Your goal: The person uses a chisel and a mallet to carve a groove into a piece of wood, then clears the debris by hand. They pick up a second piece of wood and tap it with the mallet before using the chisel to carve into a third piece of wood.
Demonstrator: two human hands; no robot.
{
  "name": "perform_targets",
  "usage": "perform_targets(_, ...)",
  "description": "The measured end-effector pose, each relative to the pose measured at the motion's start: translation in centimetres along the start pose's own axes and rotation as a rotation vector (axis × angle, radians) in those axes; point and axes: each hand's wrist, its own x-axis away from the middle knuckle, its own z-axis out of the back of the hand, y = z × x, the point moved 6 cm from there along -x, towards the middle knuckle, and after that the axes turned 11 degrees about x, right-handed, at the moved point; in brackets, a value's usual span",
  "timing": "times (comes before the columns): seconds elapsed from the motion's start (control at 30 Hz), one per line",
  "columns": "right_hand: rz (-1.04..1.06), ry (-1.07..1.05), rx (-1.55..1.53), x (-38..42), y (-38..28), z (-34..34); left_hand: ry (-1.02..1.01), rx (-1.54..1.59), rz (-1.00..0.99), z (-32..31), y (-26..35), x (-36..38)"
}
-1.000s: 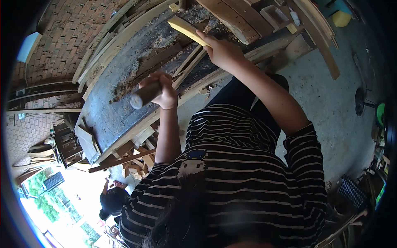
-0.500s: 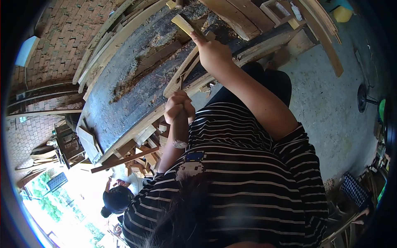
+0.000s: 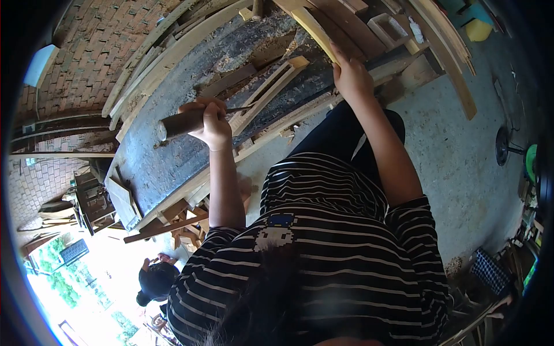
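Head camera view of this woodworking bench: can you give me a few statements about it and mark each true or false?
1. The left hand grips a dark round-handled tool. True.
2. The right hand lies empty on the bench. False: it holds a pale yellow wooden strip.
3. The person wears a plain red shirt. False: it is a black-and-white striped shirt.
4. Wood shavings lie on the dark workbench. True.
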Motion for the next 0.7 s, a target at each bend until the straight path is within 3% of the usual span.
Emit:
perform_targets(0.03, 0.008, -0.07, 0.016, -0.2, 0.5, -0.4, 0.013, 0.021, 0.045, -0.2, -0.3, -0.1)
perform_targets(0.13, 0.092, 0.027, 0.077, 0.6, -0.3, -1.1, 0.022, -0.067, 0.019, -0.6, -0.3, -0.2)
perform_targets(0.23, 0.149, -0.036, 0.097, 1.9, -1.6, -2.5, 0.036, -0.109, -0.035, -1.3, 0.2, 0.7)
perform_targets(0.27, 0.201, 0.057, 0.14, 2.6, -2.4, -2.2, 0.028, -0.148, -0.028, -1.4, 0.4, 1.3)
perform_targets(0.4, 0.199, -0.014, 0.069, 3.2, -3.3, -2.7, -0.02, -0.287, -0.028, -1.9, 0.0, 3.8)
perform_targets(0.5, 0.176, 0.078, 0.029, 3.6, -4.4, -1.3, -0.047, -0.261, 0.027, -2.2, -0.8, 5.7)
perform_targets(0.53, 0.163, 0.096, -0.082, 4.5, -5.4, -0.7, -0.054, -0.381, -0.018, -2.6, -0.9, 6.2)
perform_targets(0.57, 0.15, 0.112, -0.192, 5.4, -6.2, 0.4, -0.261, -0.664, -0.185, -3.7, -0.8, 6.7)
perform_targets(0.6, 0.208, -0.105, -0.563, 5.6, -7.4, 1.7, -0.186, -0.444, 0.099, -4.9, -1.4, 7.2)
perform_targets(0.63, 0.083, -0.366, -0.974, 6.8, -8.7, 3.4, -0.41, -0.687, -0.087, -6.8, -1.3, 7.2)
perform_targets(0.67, -0.02, -0.573, -1.326, 7.9, -9.0, 4.7, -0.399, -0.609, 0.067, -7.2, -2.8, 8.1)
perform_targets(0.7, -0.133, -0.781, -1.676, 8.8, -9.4, 5.5, -0.422, -0.584, 0.082, -8.5, -2.4, 8.2)
